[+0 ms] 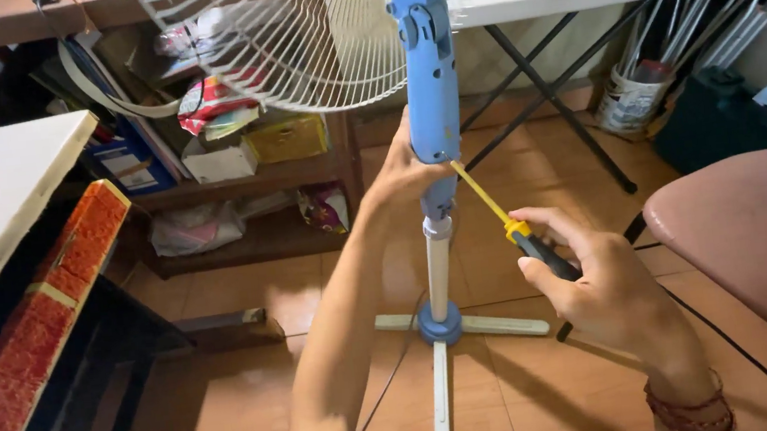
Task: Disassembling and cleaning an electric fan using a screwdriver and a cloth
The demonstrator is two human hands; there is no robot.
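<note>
At the centre of the frame stands a blue plastic fan column (429, 78) on a white pole with a cross-shaped floor base (440, 325). The left hand (401, 177) is clamped around the column's lower end from behind. The right hand (590, 281), lower right of centre, is closed around the black grip of a yellow-shafted screwdriver (508, 221), whose tip touches the column's underside. A white wire fan guard (308, 38) fills the upper middle.

Glossy blue plastic fan column (429, 78); white-coated wire guard (290, 45); screwdriver (518, 230) with yellow-coated shaft; smooth, slightly shiny terracotta floor tiles (234, 421).
</note>
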